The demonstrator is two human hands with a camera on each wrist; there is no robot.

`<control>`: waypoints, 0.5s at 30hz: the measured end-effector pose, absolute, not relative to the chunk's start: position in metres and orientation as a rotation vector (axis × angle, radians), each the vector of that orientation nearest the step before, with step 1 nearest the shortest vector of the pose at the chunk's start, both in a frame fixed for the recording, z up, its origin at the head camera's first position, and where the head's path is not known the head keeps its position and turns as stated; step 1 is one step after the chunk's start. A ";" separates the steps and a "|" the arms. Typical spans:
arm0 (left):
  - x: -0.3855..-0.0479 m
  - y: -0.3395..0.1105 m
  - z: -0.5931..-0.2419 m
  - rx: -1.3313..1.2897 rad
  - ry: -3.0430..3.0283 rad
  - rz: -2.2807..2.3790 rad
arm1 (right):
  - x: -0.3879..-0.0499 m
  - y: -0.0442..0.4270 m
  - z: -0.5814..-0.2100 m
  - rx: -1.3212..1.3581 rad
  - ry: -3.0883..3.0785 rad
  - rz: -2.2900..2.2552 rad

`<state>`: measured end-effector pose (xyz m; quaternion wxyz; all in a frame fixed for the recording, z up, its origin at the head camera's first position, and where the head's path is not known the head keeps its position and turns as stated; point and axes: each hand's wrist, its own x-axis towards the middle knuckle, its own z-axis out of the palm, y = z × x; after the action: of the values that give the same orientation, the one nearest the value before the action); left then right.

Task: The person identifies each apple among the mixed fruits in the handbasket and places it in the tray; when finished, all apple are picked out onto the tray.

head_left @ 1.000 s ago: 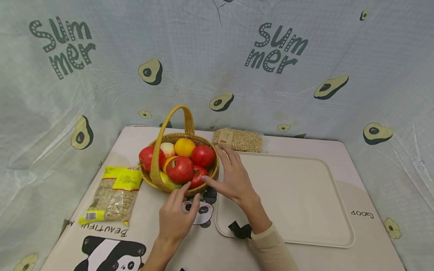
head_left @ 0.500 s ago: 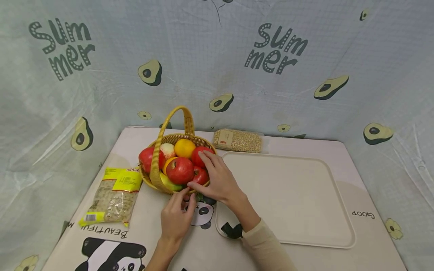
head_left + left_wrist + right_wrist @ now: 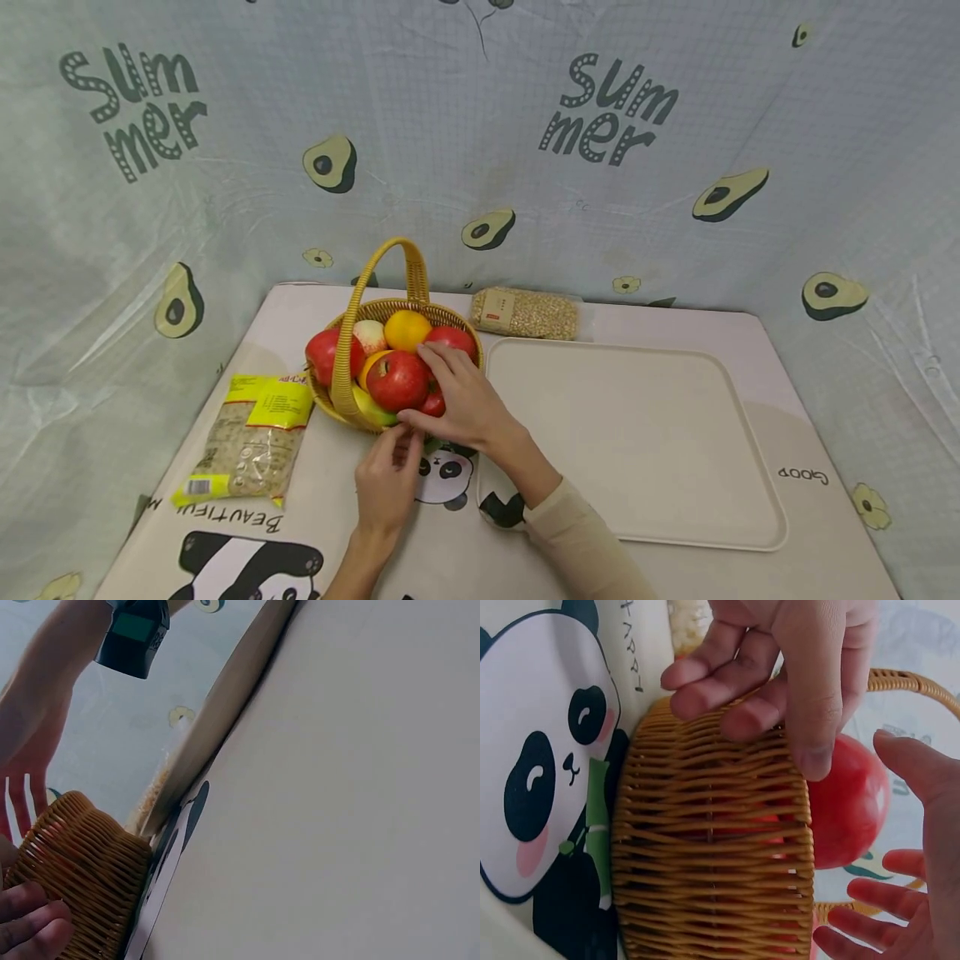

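A yellow wicker basket [image 3: 344,367] with an arched handle holds several fruits. Among them are a red apple [image 3: 397,381], an orange [image 3: 407,331] and a large red fruit [image 3: 323,357]. My left hand [image 3: 382,483] is at the basket's front side, fingers loosely bent against the wicker wall [image 3: 712,825] and thumb near the rim; a firm grip is not visible. My right hand [image 3: 468,404] reaches over the right front of the basket with fingers spread beside the apples, partly hiding them. In the right wrist view, its fingers stand apart from a red fruit [image 3: 847,802].
A cream tray [image 3: 630,442] lies right of the basket, under my right forearm. A bag of grains [image 3: 536,313] lies behind the tray. A yellow-topped bag [image 3: 255,442] lies left of the basket. A printed curtain [image 3: 480,125] surrounds the table.
My right hand has moved left from the basket's right rim to over the front fruits. My left hand's fingers and thumb have drawn closer together at the front rim. The basket stays put.
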<state>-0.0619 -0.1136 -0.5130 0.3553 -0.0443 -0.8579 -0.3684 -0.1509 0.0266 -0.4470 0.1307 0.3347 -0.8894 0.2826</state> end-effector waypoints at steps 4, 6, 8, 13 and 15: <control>-0.063 -0.114 -0.515 -0.100 -2.193 -1.021 | -0.151 0.022 -0.447 0.983 -2.605 0.867; -0.063 -0.114 -0.515 -0.100 -2.179 -1.051 | -0.151 0.020 -0.448 0.988 -2.614 0.882; -0.064 -0.114 -0.516 -0.108 -2.158 -1.065 | -0.152 0.018 -0.450 0.991 -2.625 0.899; -0.065 -0.115 -0.518 -0.119 -2.120 -1.074 | -0.154 0.013 -0.453 0.999 -2.664 0.929; -0.065 -0.114 -0.518 -0.120 -2.110 -1.069 | -0.155 0.011 -0.454 0.992 -2.686 0.929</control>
<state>-0.0651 -0.1143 -0.5185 0.3773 -0.0471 -0.8251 -0.4179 -0.1546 0.0110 -0.4535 0.0653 0.3289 -0.8903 0.3080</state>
